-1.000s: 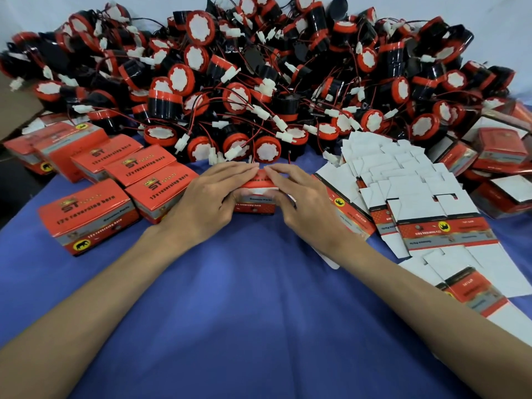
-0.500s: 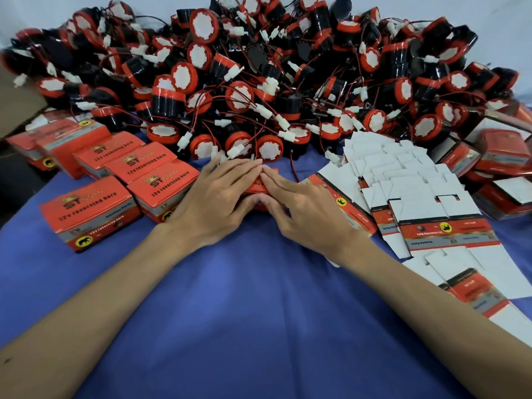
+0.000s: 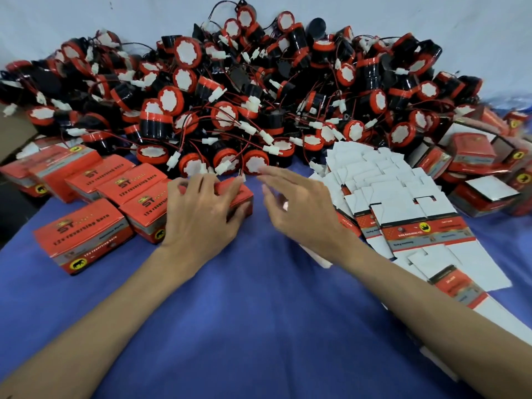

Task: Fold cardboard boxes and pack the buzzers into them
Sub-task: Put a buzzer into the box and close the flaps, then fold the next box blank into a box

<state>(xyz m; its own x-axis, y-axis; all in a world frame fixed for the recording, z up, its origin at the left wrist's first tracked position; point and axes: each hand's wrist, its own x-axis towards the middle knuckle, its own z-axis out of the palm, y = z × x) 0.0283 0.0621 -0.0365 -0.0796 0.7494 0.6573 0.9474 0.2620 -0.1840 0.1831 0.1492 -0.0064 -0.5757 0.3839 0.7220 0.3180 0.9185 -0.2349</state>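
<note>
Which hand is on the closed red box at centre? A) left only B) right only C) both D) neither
A: the left hand grips the red box from above, fingers curled over its top, while the right hand is beside it, apart from it, with its fingers loose and holding nothing.

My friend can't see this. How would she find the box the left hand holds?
Find the big heap of red-and-black buzzers on the blue cloth. In front of it, closed red boxes line up from the left. Yours is the last box on the right, the only one with the left hand gripping it.
</note>
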